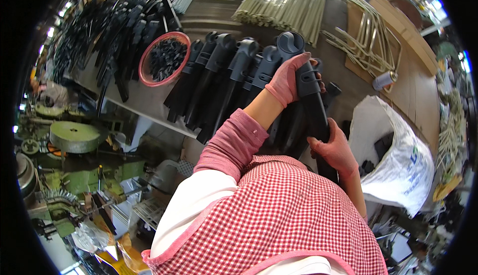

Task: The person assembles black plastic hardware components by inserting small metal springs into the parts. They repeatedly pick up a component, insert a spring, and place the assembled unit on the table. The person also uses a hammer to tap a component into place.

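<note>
Both my hands wear thin pinkish-red gloves and are closed on one long black flat tube [314, 110], which slants down toward my apron. A grey plastic fitting [290, 46] with a round ringed head caps its far end. My left hand [289, 82] wraps round the fitting just below that head. Lower down, my right hand [337, 149] grips the black tube with thumb and fingers. Beside my left hand, several similar black tubes with grey fittings [244, 56] lie in a row on the table, their heads pointing away from me.
A red-rimmed bowl [145, 65] of small black parts stands left of the row, near a heap of black strips [119, 36]. Pale bundled strips [281, 6] lie at the back. Bent rods [366, 41], a small can [385, 81] and a white sack [406, 160] are on the right.
</note>
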